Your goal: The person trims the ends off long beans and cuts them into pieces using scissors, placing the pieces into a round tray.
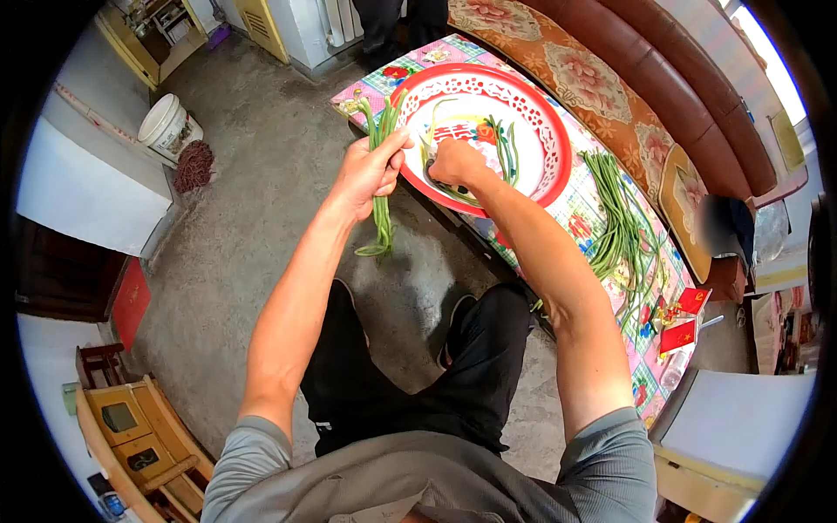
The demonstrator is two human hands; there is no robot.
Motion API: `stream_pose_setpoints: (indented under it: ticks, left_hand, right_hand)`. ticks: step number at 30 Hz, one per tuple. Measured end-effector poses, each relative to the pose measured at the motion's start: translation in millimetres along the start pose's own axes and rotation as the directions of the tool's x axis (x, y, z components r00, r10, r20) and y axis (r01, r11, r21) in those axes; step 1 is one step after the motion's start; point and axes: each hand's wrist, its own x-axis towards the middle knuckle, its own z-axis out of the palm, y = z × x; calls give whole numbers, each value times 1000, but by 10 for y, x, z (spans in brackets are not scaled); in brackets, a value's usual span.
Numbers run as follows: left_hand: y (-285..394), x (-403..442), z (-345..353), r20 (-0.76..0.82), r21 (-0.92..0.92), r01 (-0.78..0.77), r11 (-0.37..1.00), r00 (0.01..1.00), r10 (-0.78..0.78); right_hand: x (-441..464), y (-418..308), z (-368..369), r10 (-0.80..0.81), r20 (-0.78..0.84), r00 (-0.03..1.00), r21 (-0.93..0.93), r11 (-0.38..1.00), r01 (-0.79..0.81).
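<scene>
My left hand [370, 172] is closed around a bunch of long green beans [382, 228], held upright just off the near left rim of a large red-and-white enamel tray [559, 144]. My right hand [460, 164] reaches over the tray with its fingers curled closed. Something dark shows under these fingers, but what they hold is hidden. A few loose long beans [508, 152] lie inside the tray to the right of that hand. On the table, right of the tray, rests a bigger pile of long green beans [615, 209].
The tray stands on a table with a patterned cloth [580, 228]. Small red flags [678, 336] and a clear bottle [674, 370] are at its right end. A sofa [602, 91] runs behind, and another person's legs [401, 30] are at the far end. A bucket [166, 126] stands left.
</scene>
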Motion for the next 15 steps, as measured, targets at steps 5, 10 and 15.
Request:
stream_pose_setpoints:
  ticks: [5, 10, 15]
  left_hand:
    - [17, 31, 10, -5, 12, 9, 1000, 1000, -9]
    - [45, 43, 22, 5, 0, -12, 1000, 1000, 12]
    - [40, 95, -8, 1, 12, -9, 1000, 1000, 9]
  right_hand:
    - [1, -32, -57, 90, 153, 984, -16, 996, -88]
    - [14, 11, -4, 61, 85, 994, 33, 997, -64]
    - [86, 129, 92, -38, 46, 998, 35, 999, 37]
